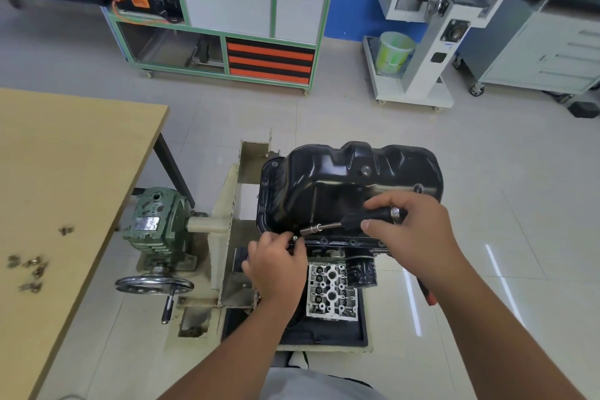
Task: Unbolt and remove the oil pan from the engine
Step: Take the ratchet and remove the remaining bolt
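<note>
Right hand (pixel 410 230) grips socket driver (pixel 357 222); left hand (pixel 276 261) pinches flange bolt (pixel 294 238) at oil pan (pixel 350 185), probably finger-spinning it. Removed bolts (pixel 31 266) on worktop (pixel 65 172), left.

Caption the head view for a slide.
Right hand holds a socket driver at the oil pan rim; left hand pinches a bolt.

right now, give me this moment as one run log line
step: unbolting oil pan | right hand: grips socket driver | left hand: pinches bolt at near flange | pan: on engine
</note>
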`<act>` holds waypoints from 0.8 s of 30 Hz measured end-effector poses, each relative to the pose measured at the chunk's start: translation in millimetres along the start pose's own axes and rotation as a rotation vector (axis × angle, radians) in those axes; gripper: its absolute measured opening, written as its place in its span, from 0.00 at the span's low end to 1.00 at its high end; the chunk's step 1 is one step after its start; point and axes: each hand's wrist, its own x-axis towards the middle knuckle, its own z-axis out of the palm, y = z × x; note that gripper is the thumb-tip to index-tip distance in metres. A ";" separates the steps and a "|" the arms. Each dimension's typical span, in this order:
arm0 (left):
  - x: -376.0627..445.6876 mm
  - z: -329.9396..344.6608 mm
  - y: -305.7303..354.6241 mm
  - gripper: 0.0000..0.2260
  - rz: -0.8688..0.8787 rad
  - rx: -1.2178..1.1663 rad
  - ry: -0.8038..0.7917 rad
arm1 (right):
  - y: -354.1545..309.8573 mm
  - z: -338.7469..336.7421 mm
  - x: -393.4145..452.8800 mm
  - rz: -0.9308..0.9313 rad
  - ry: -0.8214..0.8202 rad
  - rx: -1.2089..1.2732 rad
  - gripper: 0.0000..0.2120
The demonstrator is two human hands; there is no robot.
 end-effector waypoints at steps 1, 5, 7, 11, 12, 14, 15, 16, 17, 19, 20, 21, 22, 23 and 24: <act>-0.2 0.5 3.1 0.05 -0.021 -0.018 0.007 | 0.0 -1.4 -0.1 0.000 0.003 0.015 0.14; 4.9 1.2 8.9 0.07 -0.100 0.005 -0.001 | 2.5 -5.4 -1.6 -0.025 -0.001 0.062 0.15; 5.0 2.3 6.3 0.09 -0.115 0.006 0.015 | 4.8 -5.4 -3.6 -0.035 0.005 0.062 0.14; -3.6 9.5 3.9 0.08 -0.077 0.012 0.084 | 9.7 -6.4 -5.0 -0.087 -0.006 0.054 0.16; -5.7 11.8 4.8 0.06 -0.060 0.014 0.109 | 10.6 -7.2 -4.2 -0.097 -0.015 0.047 0.16; -6.8 15.0 6.1 0.03 -0.031 0.007 0.157 | 13.2 -8.8 -0.8 -0.105 -0.034 0.025 0.15; -6.4 15.8 6.3 0.03 -0.024 0.000 0.177 | 14.7 -9.3 1.3 -0.105 -0.046 0.025 0.15; -5.7 16.4 6.3 0.04 -0.022 -0.008 0.190 | 15.3 -9.1 3.1 -0.110 -0.061 0.027 0.15; -5.1 16.4 5.7 0.05 -0.027 -0.013 0.198 | 16.0 -8.3 4.8 -0.118 -0.078 0.020 0.14; -3.8 16.7 3.8 0.06 -0.041 -0.026 0.203 | 15.6 -4.9 8.1 -0.131 -0.104 -0.019 0.13; -3.9 16.5 2.4 0.06 -0.043 -0.043 0.199 | 14.8 -3.5 10.0 -0.135 -0.111 -0.034 0.12; -3.6 15.3 1.1 0.06 -0.036 -0.075 0.188 | 14.0 -2.3 12.9 -0.142 -0.117 -0.039 0.12; -3.5 13.5 -0.8 0.05 -0.014 -0.112 0.174 | 12.7 -1.8 15.5 -0.150 -0.122 -0.041 0.12; -4.2 11.0 -3.3 0.03 0.023 -0.143 0.162 | 11.4 -1.1 18.5 -0.161 -0.132 -0.048 0.12; -4.8 8.4 -5.8 0.02 0.066 -0.161 0.152 | 8.9 0.0 20.8 -0.171 -0.148 -0.067 0.12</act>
